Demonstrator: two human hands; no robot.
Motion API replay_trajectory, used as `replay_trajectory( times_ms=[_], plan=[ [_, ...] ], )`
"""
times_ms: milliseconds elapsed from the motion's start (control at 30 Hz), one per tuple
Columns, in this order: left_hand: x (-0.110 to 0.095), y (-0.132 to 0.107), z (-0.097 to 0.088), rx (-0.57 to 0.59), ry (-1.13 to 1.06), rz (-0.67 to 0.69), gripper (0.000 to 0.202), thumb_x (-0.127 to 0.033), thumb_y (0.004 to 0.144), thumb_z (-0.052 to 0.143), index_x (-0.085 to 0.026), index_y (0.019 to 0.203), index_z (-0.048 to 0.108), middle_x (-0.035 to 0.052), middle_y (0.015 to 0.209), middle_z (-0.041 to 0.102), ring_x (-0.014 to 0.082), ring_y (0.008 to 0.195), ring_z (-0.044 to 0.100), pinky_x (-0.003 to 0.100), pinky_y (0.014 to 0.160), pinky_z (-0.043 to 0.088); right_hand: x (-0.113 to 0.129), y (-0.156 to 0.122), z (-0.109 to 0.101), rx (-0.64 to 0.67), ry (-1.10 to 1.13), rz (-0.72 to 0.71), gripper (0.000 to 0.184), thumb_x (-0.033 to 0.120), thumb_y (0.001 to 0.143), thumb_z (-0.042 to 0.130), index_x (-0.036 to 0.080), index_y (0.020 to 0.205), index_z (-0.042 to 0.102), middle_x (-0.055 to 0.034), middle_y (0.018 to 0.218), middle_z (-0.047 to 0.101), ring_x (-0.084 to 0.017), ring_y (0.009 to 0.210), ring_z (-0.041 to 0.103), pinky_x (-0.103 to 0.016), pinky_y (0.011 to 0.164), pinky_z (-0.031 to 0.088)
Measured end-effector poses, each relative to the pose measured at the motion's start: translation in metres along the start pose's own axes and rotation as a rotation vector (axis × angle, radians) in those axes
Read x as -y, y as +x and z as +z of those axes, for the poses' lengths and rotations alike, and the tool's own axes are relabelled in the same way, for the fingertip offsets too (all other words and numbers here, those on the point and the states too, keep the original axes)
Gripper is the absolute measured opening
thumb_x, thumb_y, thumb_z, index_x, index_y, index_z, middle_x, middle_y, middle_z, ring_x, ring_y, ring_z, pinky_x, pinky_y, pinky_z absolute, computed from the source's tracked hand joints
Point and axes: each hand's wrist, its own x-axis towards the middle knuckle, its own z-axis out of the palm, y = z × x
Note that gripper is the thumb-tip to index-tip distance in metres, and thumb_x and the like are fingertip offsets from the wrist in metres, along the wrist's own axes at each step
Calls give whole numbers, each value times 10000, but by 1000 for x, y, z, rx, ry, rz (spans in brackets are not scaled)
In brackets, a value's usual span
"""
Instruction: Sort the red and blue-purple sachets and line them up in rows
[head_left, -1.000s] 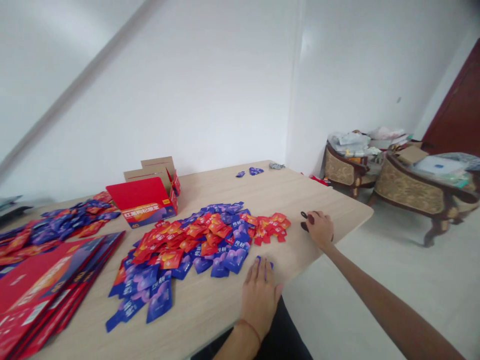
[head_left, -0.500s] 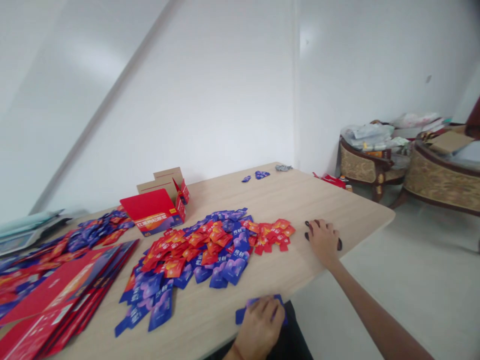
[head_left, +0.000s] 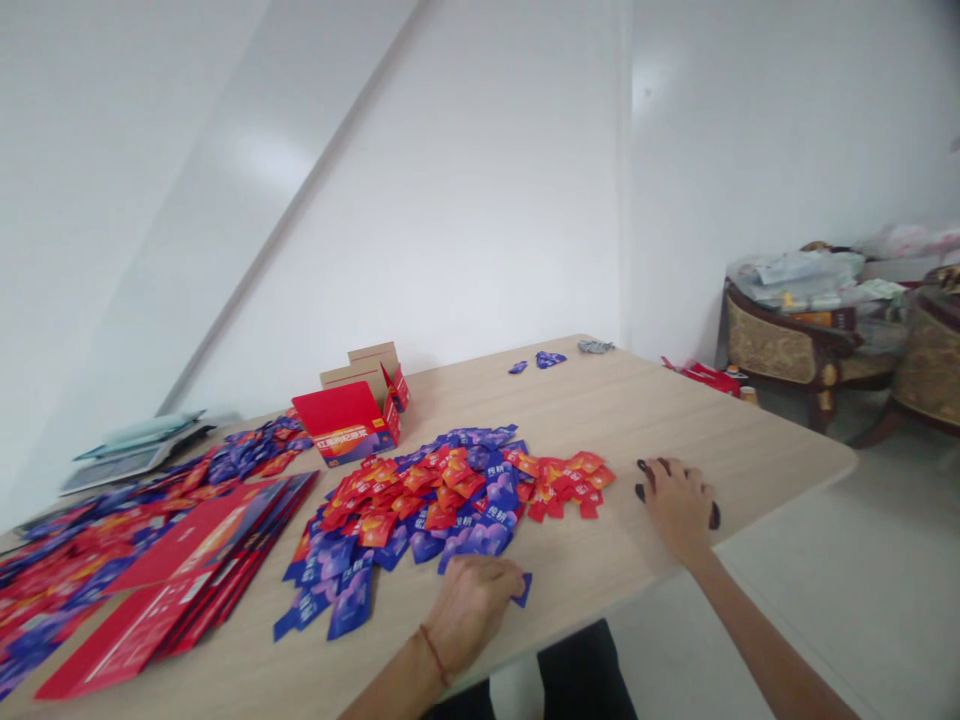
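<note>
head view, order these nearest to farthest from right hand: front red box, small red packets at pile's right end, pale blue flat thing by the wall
1. Small red packets: just left of the right hand, at the pile's right end.
2. Front red box: farther left, behind the pile.
3. Pale blue flat thing: far left, near the wall.

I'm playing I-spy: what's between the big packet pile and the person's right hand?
In the head view, small red packets lie beside the big pile, then bare tabletop up to the black thing under the right hand.
</note>
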Motion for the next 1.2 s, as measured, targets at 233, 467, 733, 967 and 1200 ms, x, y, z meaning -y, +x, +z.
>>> replay_trajectory(
  times_ms=[233, 467, 733, 967, 1200],
  plan=[
    [52, 28, -52, 294, 330, -98, 260, -59, 968, 484, -214, 929, 690, 12, 816, 723, 171, 769, 699, 253, 731, 485, -3, -1, 10, -22, 8, -15, 307, 267, 986, 541, 213, 1256, 678, -148, 1191, 627, -302, 1028, 497, -388, 783, 285],
    [129, 92, -82, 378, 462, -122, 280, -212, 1043, 519, -282, 1280, 650, 58, 1028, 739, 211, 964, 688, 298, 879, 481, -5, 0, 15, -28, 17, -7, 314, 276, 970, 575, 210, 1258, 682, -154, 1198, 625, -301, 1018, 505, -380, 789, 288],
    [194, 128, -107, 358, 610, -271, 320, -64, 995, 484, -217, 1213, 662, 115, 1013, 730, 248, 1015, 663, 338, 874, 465, -5, -1, 17, -31, 11, -20, 331, 263, 951, 579, 205, 1259, 684, -167, 1196, 628, -310, 1021, 502, -388, 782, 290],
    [192, 99, -98, 325, 539, -332, 376, -136, 1043, 447, -259, 1356, 616, 88, 1176, 719, 232, 1165, 621, 321, 948, 472, -6, -1, 22, -71, -17, -31, 319, 272, 948, 581, 202, 1237, 698, -154, 1181, 641, -302, 1009, 506, -386, 783, 279],
    [207, 90, -60, 351, 462, -514, 353, -214, 1008, 578, -205, 1356, 639, 146, 1133, 741, 285, 1100, 685, 388, 948, 507, -9, -2, 30, -123, -41, -44, 315, 284, 964, 561, 195, 1233, 697, -151, 1160, 665, -310, 993, 534, -387, 767, 300]
  ],
)
